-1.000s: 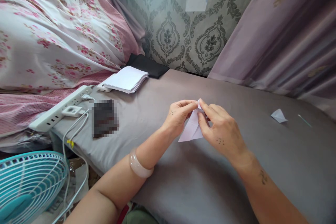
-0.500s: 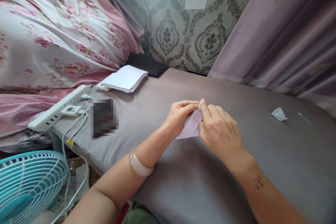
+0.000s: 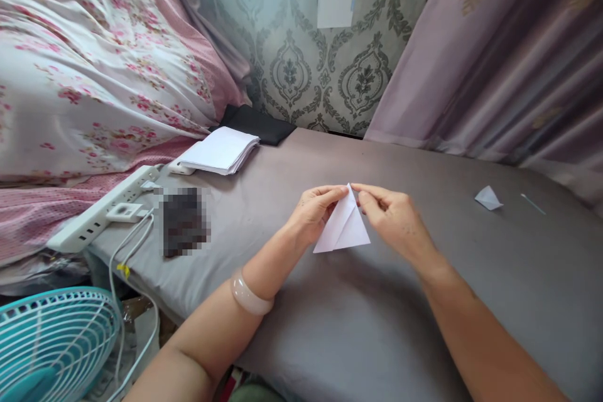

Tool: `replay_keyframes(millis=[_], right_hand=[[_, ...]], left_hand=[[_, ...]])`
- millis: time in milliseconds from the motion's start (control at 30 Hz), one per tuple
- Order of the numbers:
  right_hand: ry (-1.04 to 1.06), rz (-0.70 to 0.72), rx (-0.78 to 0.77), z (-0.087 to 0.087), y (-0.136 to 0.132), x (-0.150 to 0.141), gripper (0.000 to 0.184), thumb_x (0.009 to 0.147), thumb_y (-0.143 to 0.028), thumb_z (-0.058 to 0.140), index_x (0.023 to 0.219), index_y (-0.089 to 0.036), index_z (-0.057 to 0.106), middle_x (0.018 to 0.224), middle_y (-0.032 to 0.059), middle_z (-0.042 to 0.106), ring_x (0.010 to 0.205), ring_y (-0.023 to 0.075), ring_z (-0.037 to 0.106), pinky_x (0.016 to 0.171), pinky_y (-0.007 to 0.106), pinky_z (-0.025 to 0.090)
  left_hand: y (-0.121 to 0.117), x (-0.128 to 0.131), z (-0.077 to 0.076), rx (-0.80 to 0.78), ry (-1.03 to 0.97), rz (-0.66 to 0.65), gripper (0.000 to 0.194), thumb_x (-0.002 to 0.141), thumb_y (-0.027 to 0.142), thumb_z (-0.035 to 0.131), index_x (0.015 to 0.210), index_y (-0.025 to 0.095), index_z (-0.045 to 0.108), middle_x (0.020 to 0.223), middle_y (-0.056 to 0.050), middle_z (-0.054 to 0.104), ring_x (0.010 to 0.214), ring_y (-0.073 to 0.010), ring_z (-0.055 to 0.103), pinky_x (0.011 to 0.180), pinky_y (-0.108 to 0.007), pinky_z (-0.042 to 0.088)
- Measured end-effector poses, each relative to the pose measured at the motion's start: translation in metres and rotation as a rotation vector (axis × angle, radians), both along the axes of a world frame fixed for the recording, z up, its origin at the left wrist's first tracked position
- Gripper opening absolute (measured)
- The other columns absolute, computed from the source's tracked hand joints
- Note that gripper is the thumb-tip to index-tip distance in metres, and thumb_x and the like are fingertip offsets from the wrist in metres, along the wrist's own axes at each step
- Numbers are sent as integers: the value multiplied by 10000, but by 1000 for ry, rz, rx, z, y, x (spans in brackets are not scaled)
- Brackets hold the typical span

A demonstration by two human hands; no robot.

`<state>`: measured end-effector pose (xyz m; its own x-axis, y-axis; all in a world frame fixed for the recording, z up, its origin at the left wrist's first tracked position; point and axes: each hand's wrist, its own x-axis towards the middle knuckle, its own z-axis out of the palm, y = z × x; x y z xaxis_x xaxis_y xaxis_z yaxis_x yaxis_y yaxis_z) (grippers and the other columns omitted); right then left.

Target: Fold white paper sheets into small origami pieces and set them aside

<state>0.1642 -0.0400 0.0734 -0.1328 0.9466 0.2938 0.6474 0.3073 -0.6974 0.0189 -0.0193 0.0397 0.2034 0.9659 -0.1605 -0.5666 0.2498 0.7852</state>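
The left hand (image 3: 313,210) pinches the white triangular folded paper (image 3: 347,226) near its tip, above the grey cloth (image 3: 268,201); whether the right hand (image 3: 396,221) grips is unclear. Uneven pressure could skew folds.

We see a broad, cloth-covered grey surface (image 3: 532,270). On it, at the far left, we find a black item (image 3: 264,125), then a paper stack (image 3: 220,149) overlapping a white object (image 3: 181,167), a blurred dark thing (image 3: 184,221) and, along the edge, a power strip (image 3: 97,216). Well to the right lie a folded paper (image 3: 488,198) and a thin stick (image 3: 534,204).
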Motion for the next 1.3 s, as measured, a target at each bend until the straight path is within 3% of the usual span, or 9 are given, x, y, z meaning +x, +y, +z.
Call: replay_keyframes(millis=[100,267,500,767,1000,1200,1300], right_hand=[[366,-9,-201,-3,8,4,341,834,-451,574,932,-183,761,856,77,734,750,190,644,649,311,494],[572,80,-365,-12,12,1,371,740,-510,684,880,-178,771,797,60,726,728,169,626,702,326,497],[565,27,-339,-17,13,-2,395,670,-527,734,849,-177,765,731,43,716,641,151,609,624,295,488],[397,40,-310,-21,16,2,405,692,-535,713,822,-152,741,711,54,705,577,137,574,498,248,411],[566,86,-517,-43,28,10,258,675,-391,767,774,-155,737,721,47,724,584,115,590,593,251,469],[738,-25,-740,-54,31,18,129,699,-238,757,691,-124,698,620,62,695,525,131,595,527,258,474],[745,-54,-744,-53,32,23,125,744,-204,730,676,-105,693,595,66,685,505,123,590,499,240,459]], left_hand=[[-2,2,2,9,-3,53,272,598,299,845,761,128,712,672,-28,654,608,-107,561,631,-265,432],[-2,4,0,15,-45,72,291,568,294,863,757,136,708,697,-20,656,641,-115,581,667,-280,459],[-4,7,-3,-2,-11,101,287,560,299,864,722,131,696,650,-15,632,583,-103,557,603,-263,430],[4,3,-13,138,135,43,285,594,343,845,676,127,679,661,-12,614,594,-80,522,636,-255,398],[13,5,-31,157,248,88,298,558,339,847,665,115,683,651,-41,642,603,-110,555,647,-272,433],[19,10,-42,204,310,1,328,567,381,835,671,113,679,627,-36,638,578,-106,558,626,-256,438],[27,16,-44,203,340,-50,304,608,362,820,662,106,666,607,-37,628,556,-99,548,619,-253,432]])
